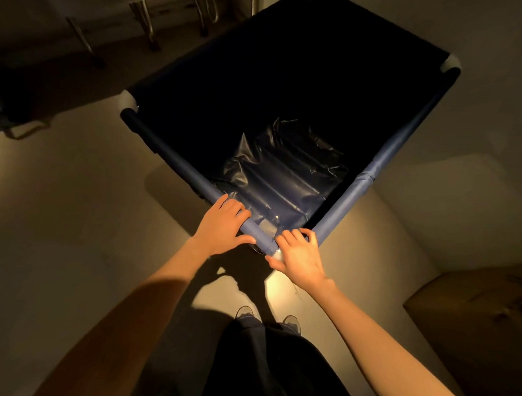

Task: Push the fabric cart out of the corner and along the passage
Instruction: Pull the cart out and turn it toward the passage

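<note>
The fabric cart (178, 162) is a deep bin of dark blue cloth on a tube frame with white corner joints, and it fills the middle of the head view. Its inside is dark, with shiny crumpled lining at the bottom. I stand at its near corner. My left hand (223, 226) grips the left rim tube just beside that corner, fingers curled over the top. My right hand (299, 255) rests on the corner joint and the start of the right rim tube, fingers spread and bent over it.
A pale wall (477, 152) runs close along the cart's right side. A brown cardboard box (471, 317) sits on the floor at the lower right. Metal-legged furniture (147, 25) stands at the top left, with a dark object (8, 115) at the left edge. Pale floor lies to the left.
</note>
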### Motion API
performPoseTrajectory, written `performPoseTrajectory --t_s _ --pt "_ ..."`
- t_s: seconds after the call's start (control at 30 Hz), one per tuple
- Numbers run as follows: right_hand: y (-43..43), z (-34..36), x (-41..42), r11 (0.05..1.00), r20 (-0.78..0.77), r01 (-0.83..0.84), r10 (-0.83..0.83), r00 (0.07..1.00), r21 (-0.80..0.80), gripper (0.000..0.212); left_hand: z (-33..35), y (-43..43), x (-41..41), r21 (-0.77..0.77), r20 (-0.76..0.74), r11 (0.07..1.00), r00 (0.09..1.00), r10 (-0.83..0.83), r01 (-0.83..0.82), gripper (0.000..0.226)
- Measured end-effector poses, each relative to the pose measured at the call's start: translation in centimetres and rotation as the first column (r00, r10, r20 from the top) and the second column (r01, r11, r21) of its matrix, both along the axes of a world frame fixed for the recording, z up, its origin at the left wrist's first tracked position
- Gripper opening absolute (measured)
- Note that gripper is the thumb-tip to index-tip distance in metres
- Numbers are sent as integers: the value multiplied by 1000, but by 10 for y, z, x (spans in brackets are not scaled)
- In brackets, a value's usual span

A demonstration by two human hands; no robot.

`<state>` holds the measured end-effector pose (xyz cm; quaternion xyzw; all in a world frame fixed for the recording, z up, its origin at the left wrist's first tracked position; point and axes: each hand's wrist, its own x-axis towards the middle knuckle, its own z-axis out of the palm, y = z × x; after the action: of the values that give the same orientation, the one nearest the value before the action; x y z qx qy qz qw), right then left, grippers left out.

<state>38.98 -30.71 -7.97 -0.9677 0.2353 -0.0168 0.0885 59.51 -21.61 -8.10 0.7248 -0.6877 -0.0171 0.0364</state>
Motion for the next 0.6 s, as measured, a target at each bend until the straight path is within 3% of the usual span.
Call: performPoseTrajectory --t_s 0.3,0.4,0.6 --pt "-77 7 -14 997 -69 -69 68 995 -22 40 -1 -54 -35 36 -29 986 986 164 -163 63" --pt "-104 11 -18 998 -85 -70 70 994 11 40 2 -74 -31 32 -86 989 986 144 -142 58" --pt "-143 26 -8 998 -251 56 -45 967 38 31 6 -99 18 9 -62 978 976 209 -209 52"
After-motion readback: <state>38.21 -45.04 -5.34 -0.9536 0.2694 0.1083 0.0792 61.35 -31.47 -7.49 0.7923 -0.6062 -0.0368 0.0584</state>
